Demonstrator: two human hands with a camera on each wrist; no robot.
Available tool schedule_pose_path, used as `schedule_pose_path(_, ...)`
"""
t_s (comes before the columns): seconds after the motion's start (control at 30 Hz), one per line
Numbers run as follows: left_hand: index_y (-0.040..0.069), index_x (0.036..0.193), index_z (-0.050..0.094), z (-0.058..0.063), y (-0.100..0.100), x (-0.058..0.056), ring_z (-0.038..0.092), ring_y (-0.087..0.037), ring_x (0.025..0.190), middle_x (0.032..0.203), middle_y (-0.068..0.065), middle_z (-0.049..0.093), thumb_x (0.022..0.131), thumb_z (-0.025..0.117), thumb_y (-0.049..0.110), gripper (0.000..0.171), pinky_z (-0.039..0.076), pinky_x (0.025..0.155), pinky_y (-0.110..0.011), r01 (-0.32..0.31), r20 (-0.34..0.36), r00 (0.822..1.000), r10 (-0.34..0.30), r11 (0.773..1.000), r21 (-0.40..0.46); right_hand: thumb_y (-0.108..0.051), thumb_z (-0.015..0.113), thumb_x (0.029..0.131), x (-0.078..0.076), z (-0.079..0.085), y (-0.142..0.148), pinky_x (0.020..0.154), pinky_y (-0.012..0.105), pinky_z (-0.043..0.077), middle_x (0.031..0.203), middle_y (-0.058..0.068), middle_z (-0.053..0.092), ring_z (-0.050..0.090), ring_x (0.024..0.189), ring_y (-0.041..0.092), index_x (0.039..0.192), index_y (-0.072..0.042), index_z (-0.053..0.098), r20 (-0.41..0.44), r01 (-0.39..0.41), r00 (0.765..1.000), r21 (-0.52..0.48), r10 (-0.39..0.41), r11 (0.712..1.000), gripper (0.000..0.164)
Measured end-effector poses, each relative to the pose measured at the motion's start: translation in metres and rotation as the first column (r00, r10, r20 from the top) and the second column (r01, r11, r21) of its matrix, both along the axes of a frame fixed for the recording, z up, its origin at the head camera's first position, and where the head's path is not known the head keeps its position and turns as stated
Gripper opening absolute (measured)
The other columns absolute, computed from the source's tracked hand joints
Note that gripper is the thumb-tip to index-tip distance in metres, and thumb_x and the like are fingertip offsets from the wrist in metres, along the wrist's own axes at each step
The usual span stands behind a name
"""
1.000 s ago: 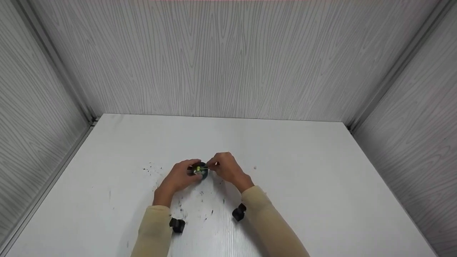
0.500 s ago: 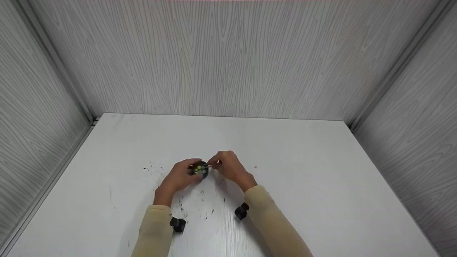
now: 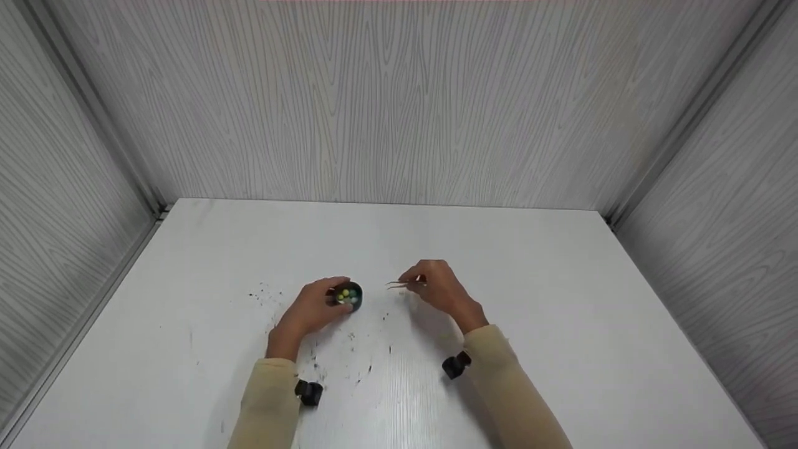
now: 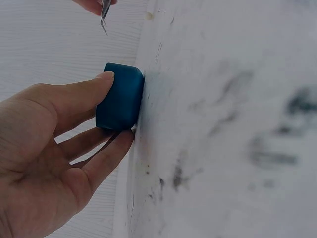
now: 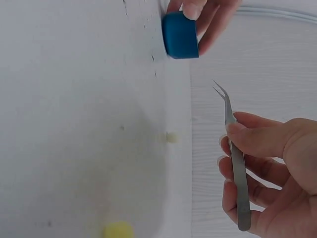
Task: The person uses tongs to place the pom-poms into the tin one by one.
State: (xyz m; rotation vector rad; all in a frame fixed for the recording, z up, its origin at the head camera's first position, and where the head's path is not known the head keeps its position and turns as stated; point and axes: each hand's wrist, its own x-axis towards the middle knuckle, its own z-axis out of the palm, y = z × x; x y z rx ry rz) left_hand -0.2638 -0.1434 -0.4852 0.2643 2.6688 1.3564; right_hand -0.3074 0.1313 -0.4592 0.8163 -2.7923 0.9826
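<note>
My left hand point(image 3: 313, 310) grips a small dark blue cup point(image 4: 121, 96) with thumb and fingers on opposite sides, its base at the white table. Inside the cup point(image 3: 358, 305), the head view shows several small yellow, green and whitish balls point(image 3: 346, 293). To the right of the cup, my right hand point(image 3: 441, 290) pinches a pair of silver tweezers point(image 5: 237, 168) between thumb and fingers. Their thin bent tips point left towards the cup, stand slightly apart and have nothing between them.
A pale small bead point(image 5: 171, 137) and a blurred yellow ball point(image 5: 119, 230) lie on the table in the right wrist view. Dark specks and smudges point(image 3: 318, 368) mark the white tabletop point(image 3: 530, 280). Grey wood-grain panels point(image 3: 386, 100) enclose the back and sides.
My right hand has drawn the tweezers out of the cup and moved right, leaving a gap between tips and cup. The left hand and cup have stayed in place.
</note>
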Motion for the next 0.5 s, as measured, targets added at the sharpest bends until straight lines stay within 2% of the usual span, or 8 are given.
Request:
schedule_pose_path(0.3,0.004,0.150,0.052,-0.002,-0.002,-0.002,0.057,-0.042,0.136,0.151,-0.023,0.053,0.096,0.072,0.010,0.058,0.047,0.114,-0.055,0.013,-0.011,1.000,-0.014,1.000,-0.025,0.005,0.074,0.090,-0.002,-0.001,0.038,0.081,0.043,0.061,0.099,0.013,0.077,0.071,0.091,0.027,0.104,-0.003,0.081,-0.029,0.044,0.999,0.008,-0.044,0.999,0.018)
schedule_pose_path(0.5,0.007,0.150,0.052,-0.004,-0.002,-0.001,0.056,-0.041,0.137,0.152,-0.021,0.053,0.096,0.072,0.011,0.058,0.046,0.115,-0.056,0.004,-0.005,1.000,-0.004,0.999,-0.032,0.006,0.075,0.088,-0.003,-0.004,0.057,0.084,0.043,0.061,0.099,0.013,0.077,0.072,0.094,0.028,0.102,-0.003,0.082,-0.005,0.131,0.991,-0.005,-0.131,0.991,0.017)
